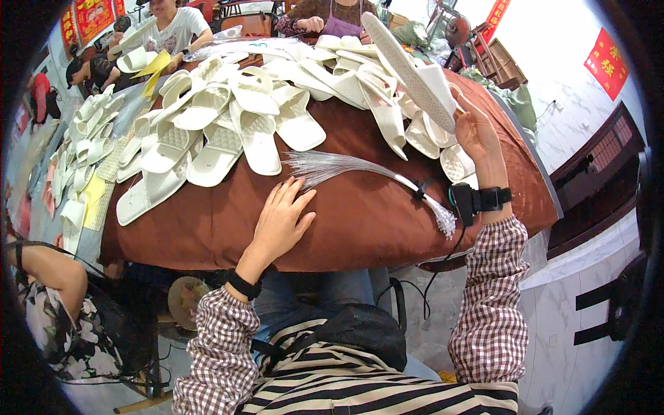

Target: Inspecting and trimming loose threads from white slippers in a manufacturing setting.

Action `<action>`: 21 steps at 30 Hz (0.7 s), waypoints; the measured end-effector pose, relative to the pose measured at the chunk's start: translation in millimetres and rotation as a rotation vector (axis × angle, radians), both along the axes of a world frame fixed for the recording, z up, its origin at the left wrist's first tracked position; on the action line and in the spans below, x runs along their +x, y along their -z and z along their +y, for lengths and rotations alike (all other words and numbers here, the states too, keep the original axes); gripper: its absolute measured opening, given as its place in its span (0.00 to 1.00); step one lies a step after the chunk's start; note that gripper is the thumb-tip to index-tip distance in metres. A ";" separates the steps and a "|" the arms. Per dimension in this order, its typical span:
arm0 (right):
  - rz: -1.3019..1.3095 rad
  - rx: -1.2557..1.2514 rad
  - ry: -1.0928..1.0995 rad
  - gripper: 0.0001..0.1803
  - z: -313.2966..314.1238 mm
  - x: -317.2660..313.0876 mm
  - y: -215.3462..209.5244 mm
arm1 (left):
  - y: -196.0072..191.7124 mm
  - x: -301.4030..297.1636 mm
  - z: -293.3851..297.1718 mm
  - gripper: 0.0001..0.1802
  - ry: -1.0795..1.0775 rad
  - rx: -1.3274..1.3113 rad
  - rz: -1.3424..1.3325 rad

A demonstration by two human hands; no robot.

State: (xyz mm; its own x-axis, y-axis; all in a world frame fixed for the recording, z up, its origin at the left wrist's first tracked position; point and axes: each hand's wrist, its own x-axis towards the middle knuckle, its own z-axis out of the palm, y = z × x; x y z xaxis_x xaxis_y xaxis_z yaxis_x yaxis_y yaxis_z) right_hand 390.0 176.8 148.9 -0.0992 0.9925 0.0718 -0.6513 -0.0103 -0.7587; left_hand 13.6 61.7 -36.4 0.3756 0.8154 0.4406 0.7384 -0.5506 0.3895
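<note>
On a counter draped in smooth brown cloth (pixel 373 235), a heap of white open-toed slippers (pixel 255 97) spreads beyond a worker's hands, along the far edge and toward the left edge. A fanned bundle of clear, thin plastic strands (pixel 360 166) lies between the hands. One raised white slipper with a pale, textured sole (pixel 411 72) slants above the far right part of the counter, its near end at the right hand (pixel 478 135).

The right hand is curled around that end, its fingers partly hidden. The left hand (pixel 280 216) rests palm down, holding nothing, fingers loosely spread beside the bundle's flared end; whether the fingertips touch the strands is hard to tell. A person in a black floral garment (pixel 100 335) is cut off at left, and overlapping slippers hide others.

Quilted-looking diamonds mark several insoles. Brown-and-white checked sleeves (pixel 491 297) gather at the wrists, and a black tie (pixel 420 190) cinches the bundle.
</note>
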 end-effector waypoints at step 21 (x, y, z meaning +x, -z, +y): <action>-0.387 0.343 -0.264 0.13 -89.7 -93.0 -55.1 | -17.0 2.3 -24.8 0.14 -0.211 0.156 -0.700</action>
